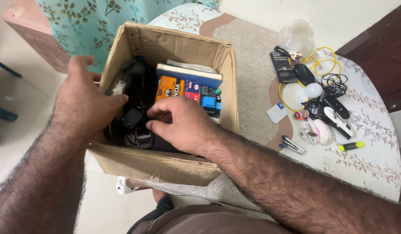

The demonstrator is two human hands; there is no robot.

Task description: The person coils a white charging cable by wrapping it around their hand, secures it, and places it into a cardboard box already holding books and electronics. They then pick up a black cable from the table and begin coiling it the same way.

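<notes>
Both hands (85,102) (181,123) inside crowded cardboard box (165,164) at table edge (200,190).

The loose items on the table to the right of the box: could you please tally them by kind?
Calculator: 1
Computer mice, black and pink-white: 2
Light bulb: 1
Yellow cable: 1
Stapler: 1
Highlighter: 1
White card: 1
Clear plastic bag: 1
Total: 9, leaving out the tangled black pieces.

The box (165,164) is rough matt brown cardboard with creased flaps; the book (189,78) inside has a glossy paper cover; patterned cloth covers the tabletop (252,56); the mouse (323,131) is shiny plastic
</notes>
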